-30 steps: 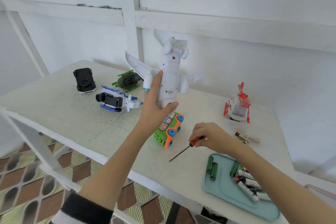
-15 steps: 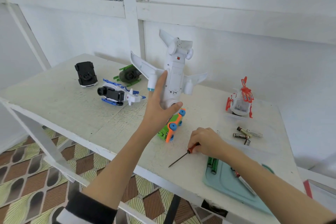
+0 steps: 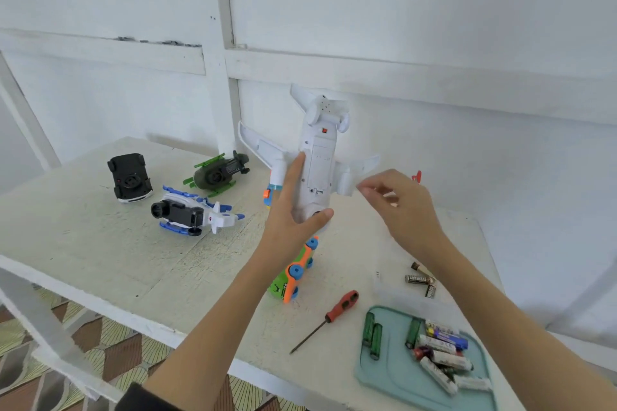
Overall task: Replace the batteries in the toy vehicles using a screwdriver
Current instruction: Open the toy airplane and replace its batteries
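Observation:
My left hand grips the nose end of a white toy airplane, holding it upright with its underside and battery cover facing me. My right hand hovers just right of the plane's wing, fingers loosely curled and holding nothing. The red-handled screwdriver lies on the white table near the front edge. Beside it, a teal tray holds several batteries. Three loose batteries lie on the table behind the tray.
A green and orange toy car lies on its side under my left wrist. Further left are a black car, a blue-white helicopter and a green helicopter, all upturned. A red toy part peeks behind my right hand.
My right hand has let go of the screwdriver, which now lies on the table, and has risen toward the airplane's right wing. My left hand still holds the plane.

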Demonstrator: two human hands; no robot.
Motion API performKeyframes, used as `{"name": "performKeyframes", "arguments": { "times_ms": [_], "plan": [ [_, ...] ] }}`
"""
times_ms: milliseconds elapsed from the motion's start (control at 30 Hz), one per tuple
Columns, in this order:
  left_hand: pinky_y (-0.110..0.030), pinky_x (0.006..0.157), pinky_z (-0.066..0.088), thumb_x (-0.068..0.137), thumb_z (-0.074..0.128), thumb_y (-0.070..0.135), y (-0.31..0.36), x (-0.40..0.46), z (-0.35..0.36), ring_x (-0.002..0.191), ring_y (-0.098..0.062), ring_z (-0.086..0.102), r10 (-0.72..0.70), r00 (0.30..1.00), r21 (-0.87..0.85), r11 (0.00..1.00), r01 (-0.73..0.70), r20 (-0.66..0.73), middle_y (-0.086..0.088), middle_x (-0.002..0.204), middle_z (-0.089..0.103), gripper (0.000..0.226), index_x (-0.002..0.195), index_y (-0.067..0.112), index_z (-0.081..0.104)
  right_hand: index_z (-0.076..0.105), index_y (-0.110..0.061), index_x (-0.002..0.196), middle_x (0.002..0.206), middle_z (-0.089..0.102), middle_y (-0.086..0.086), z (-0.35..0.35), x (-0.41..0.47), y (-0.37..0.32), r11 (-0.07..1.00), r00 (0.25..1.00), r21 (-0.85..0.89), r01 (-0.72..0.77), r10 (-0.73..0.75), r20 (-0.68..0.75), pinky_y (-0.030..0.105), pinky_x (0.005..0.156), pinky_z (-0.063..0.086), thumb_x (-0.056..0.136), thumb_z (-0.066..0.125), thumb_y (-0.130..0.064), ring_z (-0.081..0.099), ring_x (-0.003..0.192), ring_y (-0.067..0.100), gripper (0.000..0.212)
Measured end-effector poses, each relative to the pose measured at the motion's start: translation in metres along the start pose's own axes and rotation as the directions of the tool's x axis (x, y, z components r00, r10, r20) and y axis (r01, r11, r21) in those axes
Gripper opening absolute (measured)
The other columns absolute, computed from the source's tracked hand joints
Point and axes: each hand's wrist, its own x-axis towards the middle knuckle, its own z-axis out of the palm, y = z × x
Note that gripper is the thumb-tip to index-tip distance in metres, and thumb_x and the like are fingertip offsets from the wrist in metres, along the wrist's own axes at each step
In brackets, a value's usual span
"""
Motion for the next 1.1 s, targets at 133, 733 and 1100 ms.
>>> {"name": "performKeyframes", "arguments": {
  "times_ms": [133, 733, 1100],
  "plan": [
    [-0.018, 0.087, 0.051, 0.09, 0.065, 0.005, 0.009, 0.006, 0.011, 0.126, 0.001, 0.049, 0.024, 0.997, -0.074, 0.997, -0.018, 0.08, 0.04, 0.139, 0.03, 0.102, 0.135, 0.061, -0.007, 0.065, -0.025, 0.102, 0.11, 0.054, -0.012, -0.004, 0.014, -0.02, 0.99, 0.993, 0.118, 0.076, -0.085, 0.076, 0.017, 0.083, 0.047, 0.092, 0.052, -0.005, 0.052, 0.099, -0.004, 0.026],
    [-0.003, 0.09, 0.038, 0.065, 0.088, 0.009, 0.018, 0.033, 0.051, 0.116, 0.012, 0.044, 0.032, 0.998, 0.079, 0.996, -0.036, 0.052, 0.02, 0.12, 0.044, 0.132, 0.151, 0.033, -0.009, 0.032, -0.054, 0.129, 0.137, 0.02, -0.005, 0.027, 0.028, -0.028, 0.919, 0.936, 0.286, -0.27, 0.32, -0.144, 0.045, 0.103, 0.039, 0.077, 0.067, -0.042, 0.033, 0.13, 0.02, 0.064],
    [-0.035, 0.095, 0.053, 0.077, 0.075, 0.011, 0.019, 0.025, 0.063, 0.112, -0.008, 0.059, -0.178, 0.984, -0.407, 0.897, 0.175, 0.03, 0.008, 0.14, 0.044, 0.08, 0.14, 0.033, 0.03, 0.008, -0.047, 0.143, 0.126, 0.047, -0.01, 0.002, 0.027, -0.01, 0.84, 0.973, 0.503, -0.203, 0.229, 0.01, 0.032, 0.09, 0.051, 0.098, 0.042, -0.02, 0.057, 0.109, 0.018, 0.062]
  ]
}}
